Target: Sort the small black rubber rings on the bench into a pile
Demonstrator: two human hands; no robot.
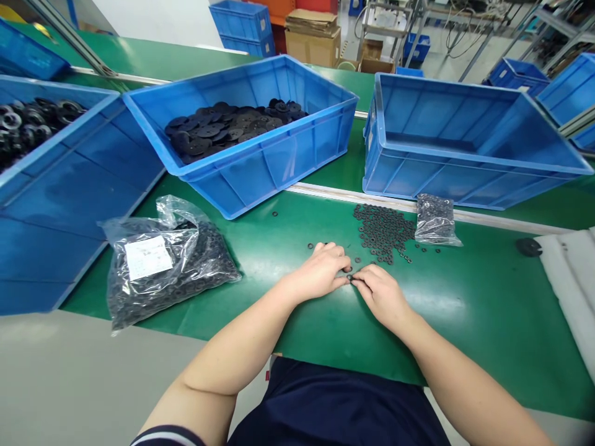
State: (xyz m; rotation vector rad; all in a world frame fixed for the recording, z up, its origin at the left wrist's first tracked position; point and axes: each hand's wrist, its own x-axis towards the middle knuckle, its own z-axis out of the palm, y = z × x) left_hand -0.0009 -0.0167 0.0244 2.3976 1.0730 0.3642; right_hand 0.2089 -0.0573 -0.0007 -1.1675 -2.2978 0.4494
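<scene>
My left hand (323, 271) and my right hand (379, 294) meet low over the green table (269, 248). Between their fingertips is a small black ring (350, 278), pinched from both sides. More loose rings lie close to my left fingers. Just beyond my right hand spreads a pile of small black rings (383, 230). A small clear bag of dark parts (435, 218) lies right of the pile. On the left sits a large clear bag of black parts (199, 263) with a white label (149, 257).
A blue bin (269, 161) of black discs stands behind the hands, beside another blue bin (465, 170) at right. At far left is a blue bin (69, 179) of black rings. White material (569, 279) and a round black piece (528, 247) lie at the right edge.
</scene>
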